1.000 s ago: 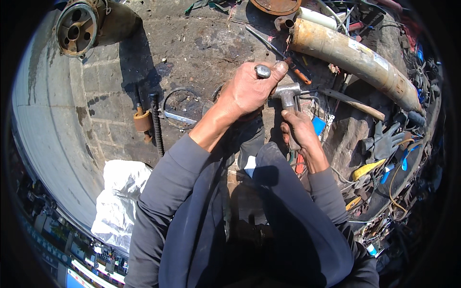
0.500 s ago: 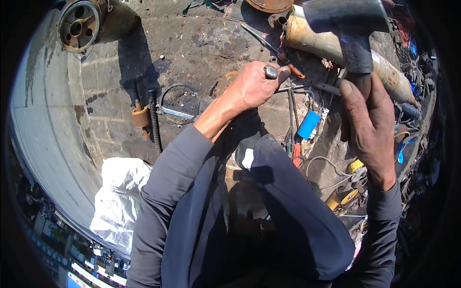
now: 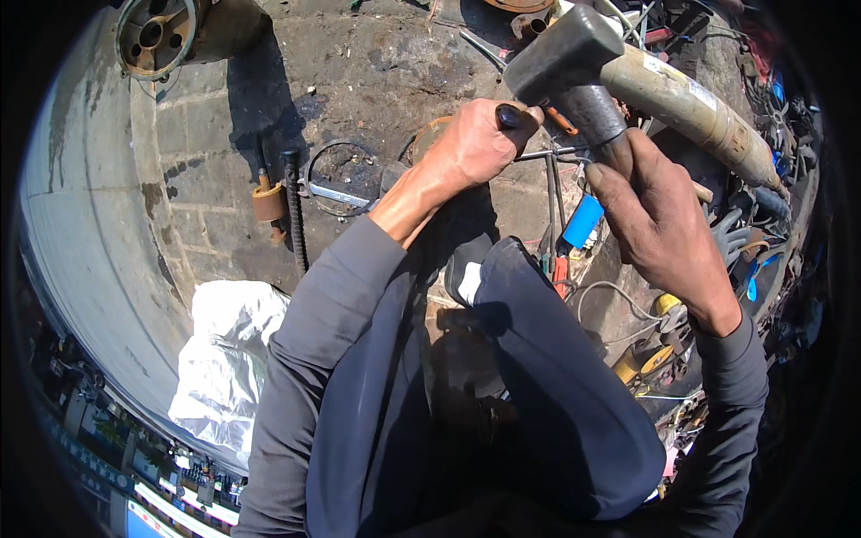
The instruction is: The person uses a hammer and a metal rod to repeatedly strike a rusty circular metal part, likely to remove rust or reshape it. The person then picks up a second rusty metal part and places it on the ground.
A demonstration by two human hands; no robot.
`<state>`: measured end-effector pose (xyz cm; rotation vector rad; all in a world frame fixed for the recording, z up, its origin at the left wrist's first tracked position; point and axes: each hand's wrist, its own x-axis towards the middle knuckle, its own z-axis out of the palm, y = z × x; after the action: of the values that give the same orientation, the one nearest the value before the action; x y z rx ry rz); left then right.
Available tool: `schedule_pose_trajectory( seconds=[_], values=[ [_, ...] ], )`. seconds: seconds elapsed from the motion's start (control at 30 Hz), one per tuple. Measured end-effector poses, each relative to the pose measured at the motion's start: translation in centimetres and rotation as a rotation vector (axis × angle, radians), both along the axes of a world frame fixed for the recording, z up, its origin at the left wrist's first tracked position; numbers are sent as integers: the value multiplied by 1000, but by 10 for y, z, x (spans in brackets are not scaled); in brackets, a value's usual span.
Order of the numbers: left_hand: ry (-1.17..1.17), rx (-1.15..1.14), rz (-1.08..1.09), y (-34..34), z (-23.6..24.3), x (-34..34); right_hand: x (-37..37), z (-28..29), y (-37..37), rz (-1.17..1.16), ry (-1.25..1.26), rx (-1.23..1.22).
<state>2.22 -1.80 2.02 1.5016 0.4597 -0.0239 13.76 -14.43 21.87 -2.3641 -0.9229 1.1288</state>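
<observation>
My left hand (image 3: 468,151) is wrapped round a metal rod (image 3: 509,116), like a punch or chisel, whose rounded top end pokes out above the fist. Its lower end is hidden. My right hand (image 3: 668,224) grips a short-handled sledgehammer (image 3: 563,56) close below its head. The heavy grey head hangs tilted above and to the right of the rod's end, which lies in its shadow; I cannot tell how big the gap is. Behind the left wrist a round rusty part (image 3: 433,134) partly shows on the ground.
A rusty cylindrical housing (image 3: 152,38) stands at the far left. Nearer lie a small motor armature (image 3: 267,204), a threaded bar (image 3: 294,206), a wire ring and a spanner (image 3: 336,195). On the right are a long beige tube (image 3: 708,112), a blue block (image 3: 583,221), red-handled pliers (image 3: 561,273) and scrap.
The hammer has swung left and turned, bringing its head nearer the left fist. My right hand followed leftward. My left hand keeps its grip on the rod; its top is now shaded.
</observation>
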Motion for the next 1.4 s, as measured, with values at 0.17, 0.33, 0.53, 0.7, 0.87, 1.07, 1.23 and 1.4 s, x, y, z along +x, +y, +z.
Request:
schedule_pose_trajectory(
  seconds=[0.17,0.33,0.53,0.7,0.87,1.07,1.23,1.4],
  values=[
    [81,-46,2,2,-2,-2,18,14,3,-192,50,-48],
    [-5,12,-20,6,-10,1,22,34,12,-392,-159,278],
    [101,-58,-10,-2,-14,-12,7,-21,-3,83,112,-63],
    [138,-49,-46,4,-17,-9,11,-19,-20,-276,214,198],
    [211,-293,269,22,-14,6,-7,-61,-31,-646,425,253],
    [105,-489,482,89,12,17,-54,-152,-73,-979,683,-12],
    [180,374,-61,92,20,14,-76,-188,-103,-1066,842,-45],
    [205,848,-549,62,-4,-2,-75,-196,-110,-1136,938,-26]
  ],
)
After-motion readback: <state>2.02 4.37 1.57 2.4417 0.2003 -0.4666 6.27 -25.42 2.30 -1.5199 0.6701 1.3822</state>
